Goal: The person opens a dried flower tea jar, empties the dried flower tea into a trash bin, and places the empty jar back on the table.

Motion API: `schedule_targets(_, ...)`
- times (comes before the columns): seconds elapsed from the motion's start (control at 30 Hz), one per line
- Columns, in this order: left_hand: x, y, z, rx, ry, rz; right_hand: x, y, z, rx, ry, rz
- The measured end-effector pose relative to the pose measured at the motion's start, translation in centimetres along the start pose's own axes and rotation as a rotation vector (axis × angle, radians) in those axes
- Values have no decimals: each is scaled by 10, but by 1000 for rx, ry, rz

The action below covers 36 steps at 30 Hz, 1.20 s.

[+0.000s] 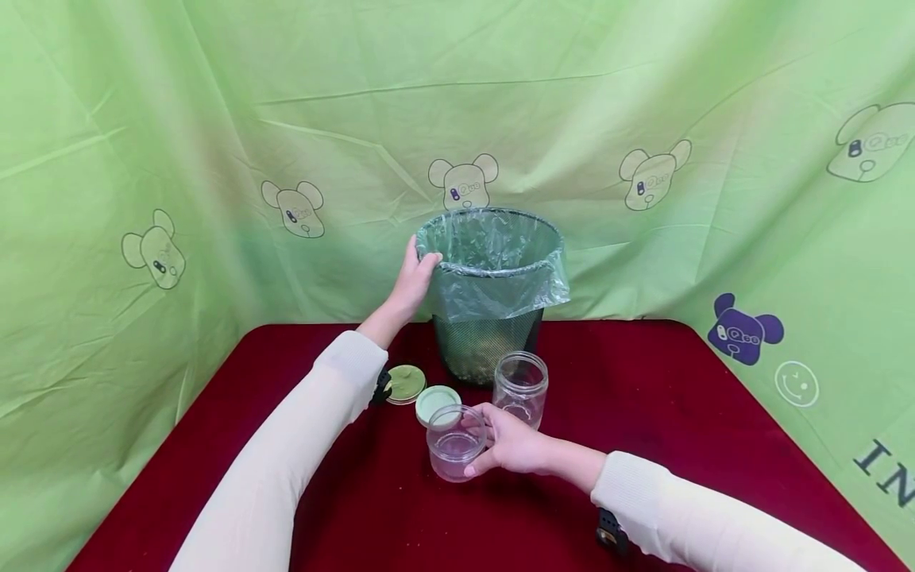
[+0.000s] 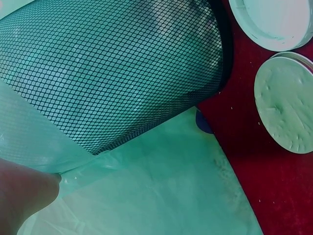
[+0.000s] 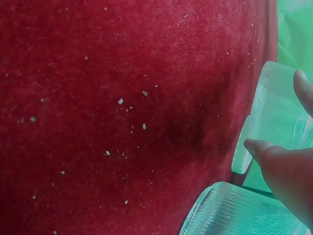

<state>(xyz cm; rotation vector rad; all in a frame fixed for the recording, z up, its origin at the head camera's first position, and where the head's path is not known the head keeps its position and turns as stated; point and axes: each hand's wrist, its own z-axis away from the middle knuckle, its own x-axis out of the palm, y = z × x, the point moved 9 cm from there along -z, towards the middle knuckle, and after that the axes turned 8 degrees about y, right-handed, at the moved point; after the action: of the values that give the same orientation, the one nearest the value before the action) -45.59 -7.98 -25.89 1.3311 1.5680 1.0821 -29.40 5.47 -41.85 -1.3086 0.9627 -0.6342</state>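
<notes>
My left hand [image 1: 413, 282] grips the left side of the rim of a black mesh wastebasket [image 1: 486, 345]. A translucent plastic liner [image 1: 493, 294] is folded over that rim and hangs down outside. In the left wrist view, part of the hand [image 2: 27, 193] lies against the liner. My right hand [image 1: 515, 445] holds a short clear jar [image 1: 449, 461] in front of the basket, thumb on the near side and fingers on the far side. Just behind this hand stands a taller clear ribbed jar [image 1: 522, 373] without a lid, partly hidden by the hand.
Left of the jars lie a pale green lid [image 1: 438, 397] and a round olive-green lid [image 1: 406, 383] on the dark red tablecloth [image 1: 629, 381]. Small pale crumbs [image 3: 121, 101] dot the cloth. A green printed curtain [image 1: 357, 119] surrounds the table's back and sides.
</notes>
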Motion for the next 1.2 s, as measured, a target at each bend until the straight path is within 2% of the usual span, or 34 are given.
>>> schedule_targets(0.6, 0, 0, 1, -10, 0, -5, 0, 9, 3, 13, 23, 21)
schedule_targets(1.2, -1, -1, 0, -7, 2, -24, 4, 14, 3, -19, 57, 0)
